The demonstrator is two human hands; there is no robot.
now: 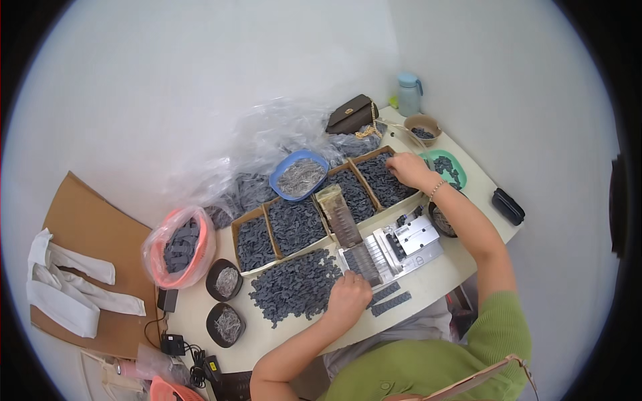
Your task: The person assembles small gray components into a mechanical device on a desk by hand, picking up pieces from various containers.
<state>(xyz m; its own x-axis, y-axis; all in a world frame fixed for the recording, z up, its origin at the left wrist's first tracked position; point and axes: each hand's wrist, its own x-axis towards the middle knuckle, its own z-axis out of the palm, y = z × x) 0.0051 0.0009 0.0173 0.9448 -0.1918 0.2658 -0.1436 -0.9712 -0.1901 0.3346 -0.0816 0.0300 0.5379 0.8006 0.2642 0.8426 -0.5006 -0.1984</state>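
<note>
My left hand (349, 298) is curled closed at the near left corner of a silver metal fixture (420, 242). Whatever its fingers hold is hidden. Rows of small dark grey pieces (364, 262) fill the fixture's left end, right by those fingertips. Stretched farther out, my right hand (408, 170) has its fingertips pinched together over the rightmost compartment of a divided cardboard tray (358, 175). Many small dark grey parts lie in that compartment, and anything between the fingertips is too small to make out.
A loose heap of dark parts (294, 284) lies left of the fixture. A blue dish (273, 182) of metal pins sits on the tray's far side. Two black bowls (215, 321), a pink basket (160, 264), a green dish (461, 167) and a black case (508, 206) stand around.
</note>
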